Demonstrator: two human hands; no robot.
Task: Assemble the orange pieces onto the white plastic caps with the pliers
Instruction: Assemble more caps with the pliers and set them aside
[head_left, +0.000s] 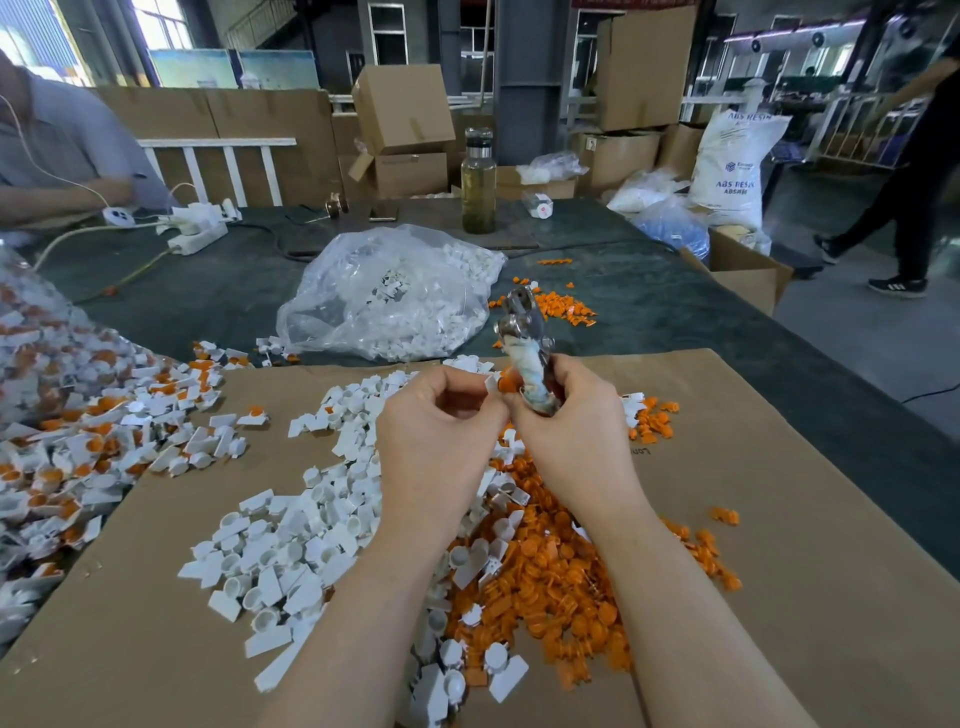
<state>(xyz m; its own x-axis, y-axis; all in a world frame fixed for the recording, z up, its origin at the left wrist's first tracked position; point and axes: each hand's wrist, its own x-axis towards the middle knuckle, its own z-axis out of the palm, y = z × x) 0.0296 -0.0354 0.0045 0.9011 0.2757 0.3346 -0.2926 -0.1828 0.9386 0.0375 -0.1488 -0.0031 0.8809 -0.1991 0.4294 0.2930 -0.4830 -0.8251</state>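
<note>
Left hand pinching white cap and orange piece; right hand gripping pliers. Seat squarely before squeezing.

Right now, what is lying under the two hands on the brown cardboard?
Under the left hand lie loose white caps; under the right hand, a heap of orange pieces. The cardboard carries both. What the wrists cover is hidden.
</note>
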